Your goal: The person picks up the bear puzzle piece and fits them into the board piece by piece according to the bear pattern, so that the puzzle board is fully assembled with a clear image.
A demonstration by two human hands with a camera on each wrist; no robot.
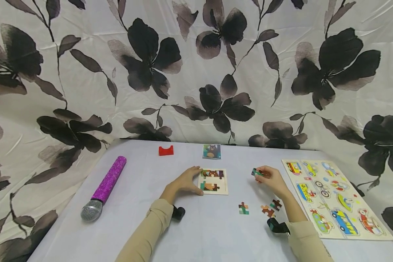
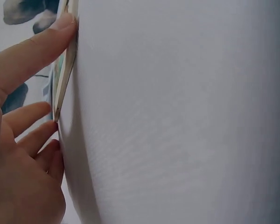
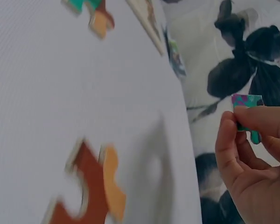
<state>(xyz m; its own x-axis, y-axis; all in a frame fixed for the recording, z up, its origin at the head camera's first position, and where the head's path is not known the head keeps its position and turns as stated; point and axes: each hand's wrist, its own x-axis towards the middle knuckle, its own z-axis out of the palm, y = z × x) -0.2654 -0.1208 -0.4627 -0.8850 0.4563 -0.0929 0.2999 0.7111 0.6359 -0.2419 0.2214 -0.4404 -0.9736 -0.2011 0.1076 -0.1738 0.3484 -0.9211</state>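
Note:
A small jigsaw puzzle board (image 1: 225, 182) lies flat, with several fitted pieces in two rows showing part of a brown and orange picture. My left hand (image 1: 185, 182) is at its left side, the thumb and fingertips touching the edge. In the left wrist view the left thumb (image 2: 42, 49) lies against the board's rim (image 2: 65, 79). Raised off the table, my right hand (image 1: 272, 179) pinches a green and purple puzzle piece (image 3: 248, 100) between thumb and fingers. Loose puzzle pieces lie below: a green and orange one (image 1: 243, 208) and brown-orange ones (image 1: 267, 210).
A picture card showing a bear (image 1: 211, 151) and a red notched block (image 1: 166, 150) sit at the back. A glittery purple microphone (image 1: 109, 178) lies left. The vehicle puzzle board (image 1: 334, 198) occupies the right side. Floral cloth (image 1: 216, 72) hangs behind the white table.

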